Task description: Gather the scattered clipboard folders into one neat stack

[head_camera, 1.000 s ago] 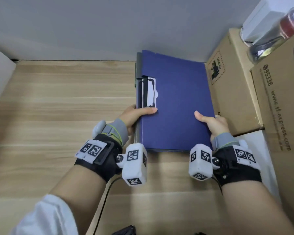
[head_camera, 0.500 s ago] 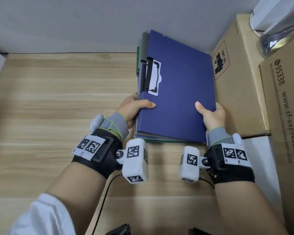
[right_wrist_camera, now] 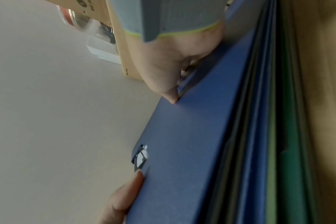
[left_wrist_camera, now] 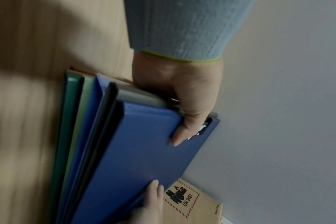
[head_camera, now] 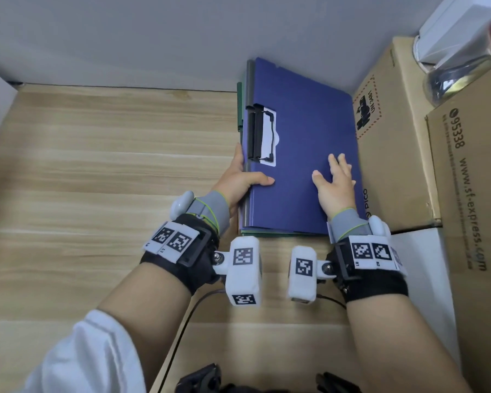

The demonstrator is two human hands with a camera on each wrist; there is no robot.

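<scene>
Squaring the stack (head_camera: pixel 301 154) is what I judge this step to be. The folders lie piled on the table (head_camera: pixel 111 171) at its far right, the blue one on top, with grey, blue and green covers showing beneath it in the left wrist view.

My left hand (head_camera: pixel 240 180) clamps the left, clip-side edge: thumb curled over the blue cover just below the clip (head_camera: pixel 262 136), fingers round the side and out of sight beneath. I hold there so the spines have something to line up against.

My right hand (head_camera: pixel 335 182) lies flat on the cover near its right edge, fingers straight and spread, gripping nothing. It only presses down, I think to keep the top folder from sliding while the edges are nudged.

The edges are not yet flush. A grey strip and a green strip stick out past the blue cover on the left, and a green sliver shows along the near edge.

Room is tight on the right, where the stack sits just beside a cardboard box (head_camera: pixel 391 143), and on the far side, where it reaches the wall (head_camera: pixel 182 38). The open table lies to the left and near me, so any shifting should go that way.
</scene>
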